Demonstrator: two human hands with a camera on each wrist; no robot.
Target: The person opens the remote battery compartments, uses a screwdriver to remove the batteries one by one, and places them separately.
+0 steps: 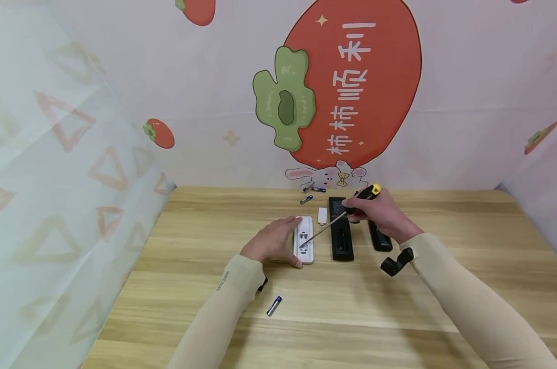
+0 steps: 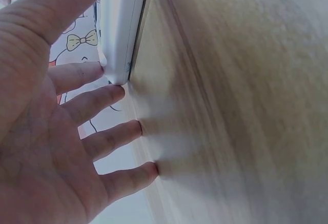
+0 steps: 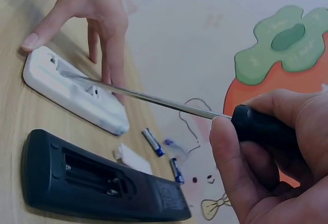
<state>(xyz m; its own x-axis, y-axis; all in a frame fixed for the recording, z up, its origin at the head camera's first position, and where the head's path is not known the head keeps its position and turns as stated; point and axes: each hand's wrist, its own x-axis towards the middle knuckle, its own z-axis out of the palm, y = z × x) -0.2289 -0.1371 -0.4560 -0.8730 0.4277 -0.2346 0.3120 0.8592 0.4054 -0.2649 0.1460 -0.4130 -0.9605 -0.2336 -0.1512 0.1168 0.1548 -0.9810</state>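
A white remote control [image 1: 308,252] lies back up on the table, its battery compartment uncovered. My left hand [image 1: 273,241] holds it by its ends, thumb at the near end and forefinger at the far end. In the left wrist view the other fingers [image 2: 114,138] are spread, their tips down at the wood. My right hand [image 1: 383,212] grips a screwdriver [image 3: 169,104] by its black and yellow handle. The long metal shaft slants down to the left, and its tip is inside the white remote's compartment.
Right of the white remote lie a small white cover [image 1: 322,216], a long black remote [image 1: 343,251] with its compartment uncovered, and another black remote [image 1: 382,242], partly behind my right hand. Several batteries [image 1: 307,199] lie near the back wall. One battery [image 1: 274,306] lies nearer, beside my left forearm.
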